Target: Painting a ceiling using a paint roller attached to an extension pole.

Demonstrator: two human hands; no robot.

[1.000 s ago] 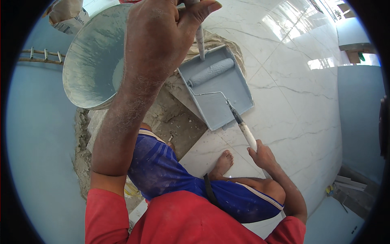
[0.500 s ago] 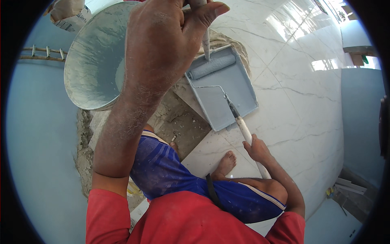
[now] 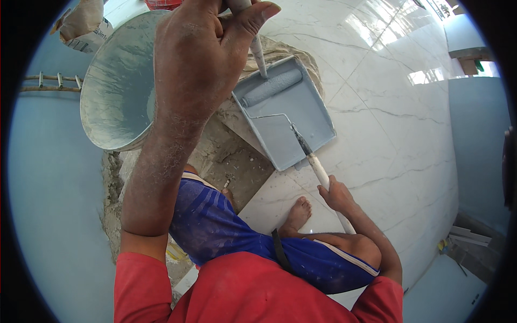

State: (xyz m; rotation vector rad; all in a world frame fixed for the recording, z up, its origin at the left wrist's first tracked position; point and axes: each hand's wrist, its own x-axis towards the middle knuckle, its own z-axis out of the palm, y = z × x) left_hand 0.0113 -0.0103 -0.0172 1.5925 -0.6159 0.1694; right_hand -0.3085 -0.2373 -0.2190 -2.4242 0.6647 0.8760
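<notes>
My left hand (image 3: 196, 64), raised close in front of me, is closed around a white stick (image 3: 258, 58). The stick's lower end stands in the paint tray (image 3: 321, 129), at the roller sleeve's far side. Grey-blue paint coats both the tray and the paint roller (image 3: 273, 88), which lies across the tray's far end. From its wire frame a long white handle (image 3: 319, 170) runs back toward me. My right hand (image 3: 339, 195) grips that handle above my right knee. Part of the stick's upper end is hidden by my left fingers.
A large paint-smeared bucket (image 3: 114, 89) stands left of the tray, partly behind my left arm. Crumpled cloth (image 3: 304, 59) lies under the tray's far edge. Below the tray, bare rough ground (image 3: 242, 164) meets glossy marbled tiles (image 3: 388, 134). A ladder (image 3: 51, 82) is at far left.
The whole view has shifted slightly, so tray, bucket and hands sit a little further left. Both hands keep their grips, and the roller rests in the same part of the tray.
</notes>
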